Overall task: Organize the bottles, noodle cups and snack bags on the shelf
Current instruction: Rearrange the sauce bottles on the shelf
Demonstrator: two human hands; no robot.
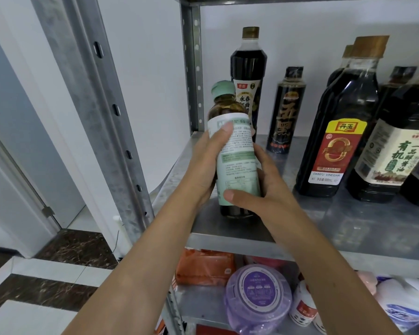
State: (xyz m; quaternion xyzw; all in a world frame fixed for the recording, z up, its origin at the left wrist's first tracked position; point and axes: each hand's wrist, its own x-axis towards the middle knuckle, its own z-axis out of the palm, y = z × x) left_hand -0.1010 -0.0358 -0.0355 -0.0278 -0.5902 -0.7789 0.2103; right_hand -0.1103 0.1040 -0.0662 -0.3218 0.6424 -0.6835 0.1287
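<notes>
A brown bottle with a pale green cap and a white-green label (237, 151) stands at the front left of the metal shelf (324, 228). My left hand (206, 165) grips its left side, thumb on the label. My right hand (261, 189) holds its right side, thumb across the lower label. Behind it stands a tall dark bottle with a brown cap (248, 68). A slim black bottle (286, 112) stands further right. A red-labelled vinegar bottle (336, 141) and a dark bottle with a cream label (392, 153) stand at the right.
The shelf's steel upright (102, 97) runs down the left. On the lower level lie an orange snack bag (203, 267), a purple-lidded noodle cup (257, 298), a small white cup (302, 308) and a white bag (402, 301). White wall lies behind.
</notes>
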